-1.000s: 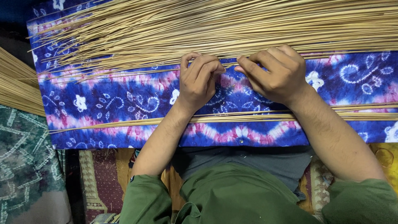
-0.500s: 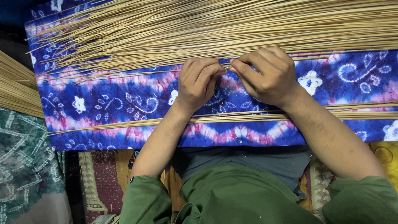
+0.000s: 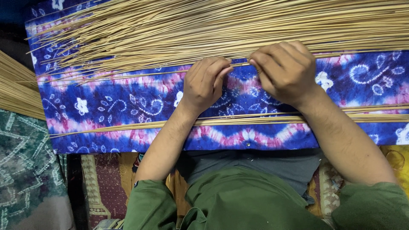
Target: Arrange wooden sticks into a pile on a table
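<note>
Head view. 2 hands over blue/pink tie-dye cloth (image 3: 128, 106). Left hand (image 3: 205, 83) & right hand (image 3: 283, 70): fingers curled, pinching 1 thin stick (image 3: 240, 64) between them at near edge of big stick pile (image 3: 213, 30); sticks too many to count. 2nd, thin bundle (image 3: 255, 120) lies under both wrists. 3rd bundle (image 3: 15, 91) at far left.
</note>
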